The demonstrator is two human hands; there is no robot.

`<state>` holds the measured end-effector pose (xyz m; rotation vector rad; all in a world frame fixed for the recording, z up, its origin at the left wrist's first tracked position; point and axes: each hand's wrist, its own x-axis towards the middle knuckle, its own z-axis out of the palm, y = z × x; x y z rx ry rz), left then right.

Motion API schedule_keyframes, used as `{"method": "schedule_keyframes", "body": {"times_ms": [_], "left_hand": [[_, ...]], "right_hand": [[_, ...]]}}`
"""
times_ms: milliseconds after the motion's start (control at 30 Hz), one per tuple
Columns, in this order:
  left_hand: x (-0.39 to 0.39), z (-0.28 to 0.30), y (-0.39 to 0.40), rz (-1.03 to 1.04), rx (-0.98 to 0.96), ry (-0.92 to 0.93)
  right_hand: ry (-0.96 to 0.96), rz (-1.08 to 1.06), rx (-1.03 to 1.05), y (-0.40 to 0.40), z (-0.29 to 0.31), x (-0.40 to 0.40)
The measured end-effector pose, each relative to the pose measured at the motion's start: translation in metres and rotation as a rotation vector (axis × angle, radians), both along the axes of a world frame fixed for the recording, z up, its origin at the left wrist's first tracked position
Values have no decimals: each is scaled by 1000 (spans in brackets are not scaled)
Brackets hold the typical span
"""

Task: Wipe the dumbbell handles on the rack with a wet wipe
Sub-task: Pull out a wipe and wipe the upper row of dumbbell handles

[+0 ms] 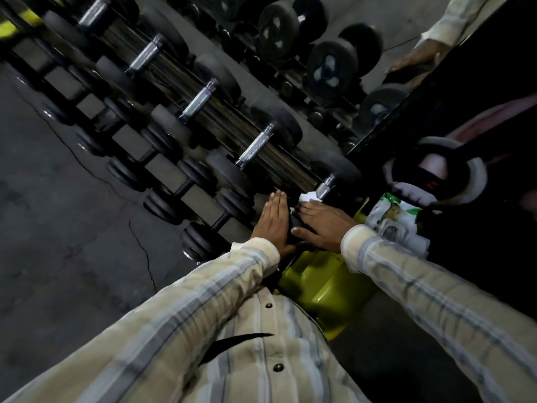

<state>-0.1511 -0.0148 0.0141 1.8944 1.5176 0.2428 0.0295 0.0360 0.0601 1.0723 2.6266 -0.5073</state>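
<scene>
Black dumbbells with knurled chrome handles lie in a row on the top shelf of the rack [279, 170]. My right hand [322, 223] holds a crumpled white wet wipe [308, 196] against the near end of the closest dumbbell's chrome handle [325, 188]. My left hand [271, 221] lies flat with straight fingers on that dumbbell's near black head, which both hands largely hide. The adjacent handle [255, 146] lies bare farther up the row.
Smaller dumbbells [186, 184] fill the lower shelf to the left. A green-and-white wipes packet [395, 221] rests at the right beside a grey ring-shaped object [436, 173]. A yellow-green rack frame [316, 283] is below my hands. A mirror [319, 53] behind reflects the dumbbells.
</scene>
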Motion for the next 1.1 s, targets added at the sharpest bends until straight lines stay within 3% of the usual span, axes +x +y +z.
{"method": "schedule_keyframes", "body": {"times_ms": [200, 367, 533, 733, 933, 1100], "left_hand": [[3, 1, -3, 26, 16, 13], [3, 1, -3, 25, 21, 9], [4, 3, -3, 51, 4, 10], [4, 3, -3, 46, 7, 18], [7, 5, -5, 76, 2, 7], [5, 2, -4, 60, 5, 17]], "right_hand": [[-77, -267, 97, 17, -9, 12], [-15, -23, -57, 5, -4, 0], [-48, -298, 42, 22, -2, 11], [31, -123, -30, 8, -1, 1], [-24, -348, 87, 28, 0, 7], [73, -156, -61, 2, -3, 0]]}}
